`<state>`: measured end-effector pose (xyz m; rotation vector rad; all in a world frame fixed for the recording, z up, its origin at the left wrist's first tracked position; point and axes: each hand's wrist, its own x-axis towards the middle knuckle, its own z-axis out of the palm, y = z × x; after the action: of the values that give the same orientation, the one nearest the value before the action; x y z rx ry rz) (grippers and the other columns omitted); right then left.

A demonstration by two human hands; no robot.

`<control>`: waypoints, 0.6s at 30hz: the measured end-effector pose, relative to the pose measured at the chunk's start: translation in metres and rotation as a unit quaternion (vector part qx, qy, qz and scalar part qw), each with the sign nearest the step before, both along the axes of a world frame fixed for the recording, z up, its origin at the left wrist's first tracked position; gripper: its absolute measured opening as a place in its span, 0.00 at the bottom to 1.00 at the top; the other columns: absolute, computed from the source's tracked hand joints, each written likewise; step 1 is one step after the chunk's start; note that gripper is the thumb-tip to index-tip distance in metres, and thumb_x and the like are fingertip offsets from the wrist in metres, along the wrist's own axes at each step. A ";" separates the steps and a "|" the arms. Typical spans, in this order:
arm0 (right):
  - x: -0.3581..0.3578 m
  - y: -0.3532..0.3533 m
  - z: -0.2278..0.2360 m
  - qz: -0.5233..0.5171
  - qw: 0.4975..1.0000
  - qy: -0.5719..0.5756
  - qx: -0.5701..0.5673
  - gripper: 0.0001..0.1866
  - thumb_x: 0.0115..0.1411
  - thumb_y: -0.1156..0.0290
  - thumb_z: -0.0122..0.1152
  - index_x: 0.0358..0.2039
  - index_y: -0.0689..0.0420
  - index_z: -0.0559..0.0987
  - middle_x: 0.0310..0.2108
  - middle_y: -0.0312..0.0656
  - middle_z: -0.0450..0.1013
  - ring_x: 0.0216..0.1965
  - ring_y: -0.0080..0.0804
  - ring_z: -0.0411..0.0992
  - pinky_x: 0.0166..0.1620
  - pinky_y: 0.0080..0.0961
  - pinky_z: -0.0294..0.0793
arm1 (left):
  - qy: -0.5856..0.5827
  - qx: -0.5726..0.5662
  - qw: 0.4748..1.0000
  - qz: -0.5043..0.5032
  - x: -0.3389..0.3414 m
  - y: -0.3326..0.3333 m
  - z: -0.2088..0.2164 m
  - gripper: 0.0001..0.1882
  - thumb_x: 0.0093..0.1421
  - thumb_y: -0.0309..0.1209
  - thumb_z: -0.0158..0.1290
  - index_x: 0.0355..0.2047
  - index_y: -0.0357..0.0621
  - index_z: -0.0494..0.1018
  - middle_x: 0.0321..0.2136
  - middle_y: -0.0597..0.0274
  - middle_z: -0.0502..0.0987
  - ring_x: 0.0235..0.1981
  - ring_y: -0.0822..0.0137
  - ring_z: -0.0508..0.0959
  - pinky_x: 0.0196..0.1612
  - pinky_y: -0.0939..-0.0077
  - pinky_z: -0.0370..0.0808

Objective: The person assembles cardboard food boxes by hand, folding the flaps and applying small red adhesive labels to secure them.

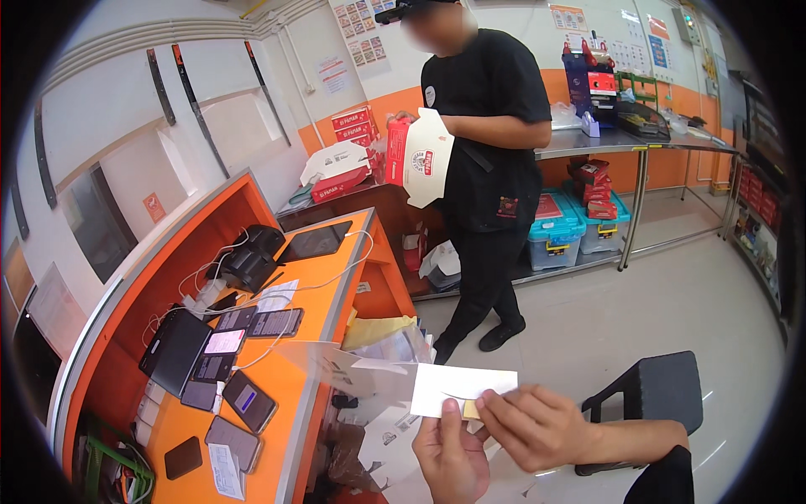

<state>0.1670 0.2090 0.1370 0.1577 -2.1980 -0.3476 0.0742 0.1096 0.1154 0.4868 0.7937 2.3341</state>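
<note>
In front of me, a small white card (463, 388) has a thin curved slit or dark line across it. My left hand (455, 460) grips its lower edge, thumb on top. My right hand (533, 427) pinches at the lower right corner, where a small tan piece (471, 410) shows against the card; I cannot make out its kind. A clear plastic sheet (361, 370) reaches from behind the card toward the counter; whether it touches the card is unclear. Farther off, a co-worker in black holds a red and white folding box (420, 158).
The orange counter (315, 267) at left bears several phones (249, 400), a tablet (316, 242), a black printer (252, 256), cables and receipts. A black stool (659, 388) stands at right. Behind are a steel table (600, 149), lidded bins (557, 227) and stacked red boxes (353, 124).
</note>
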 end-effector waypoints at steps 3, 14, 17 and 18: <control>0.003 0.006 0.009 0.090 0.977 -0.060 -0.184 0.24 0.50 0.65 0.69 0.47 0.62 0.76 0.54 0.59 0.66 0.49 0.47 0.70 0.45 0.33 0.75 | 0.018 -0.003 1.000 -0.001 -0.003 -0.001 -0.001 0.10 0.69 0.30 0.43 0.45 0.40 0.70 0.38 0.60 0.75 0.38 0.73 0.78 0.35 0.76 0.80; -0.020 -0.028 -0.042 0.031 0.917 0.090 -0.387 0.33 0.49 0.71 0.70 0.56 0.65 0.70 0.56 0.63 0.63 0.49 0.55 0.70 0.49 0.38 0.73 | 0.191 -0.145 0.970 -0.041 -0.018 -0.011 0.007 0.20 0.63 0.21 0.48 0.55 0.25 0.64 0.45 0.53 0.75 0.40 0.74 0.77 0.35 0.86 0.73; -0.027 -0.041 -0.043 0.088 0.854 0.072 -0.507 0.36 0.50 0.71 0.70 0.58 0.67 0.67 0.56 0.63 0.63 0.51 0.54 0.70 0.51 0.38 0.72 | 0.204 -0.219 0.953 -0.038 -0.035 -0.019 0.009 0.18 0.64 0.21 0.48 0.54 0.26 0.65 0.39 0.54 0.78 0.35 0.75 0.78 0.33 0.86 0.72; -0.026 -0.042 -0.046 0.090 0.846 0.062 -0.522 0.35 0.50 0.71 0.70 0.57 0.67 0.68 0.55 0.62 0.63 0.51 0.52 0.70 0.51 0.37 0.72 | 0.245 -0.253 0.935 -0.032 -0.040 -0.024 0.004 0.17 0.64 0.22 0.48 0.52 0.27 0.66 0.36 0.56 0.79 0.33 0.76 0.77 0.32 0.85 0.72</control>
<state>0.1408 0.1670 0.0911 -0.2563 -1.9308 0.9286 0.0338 0.0858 0.1194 0.8539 1.5322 1.8545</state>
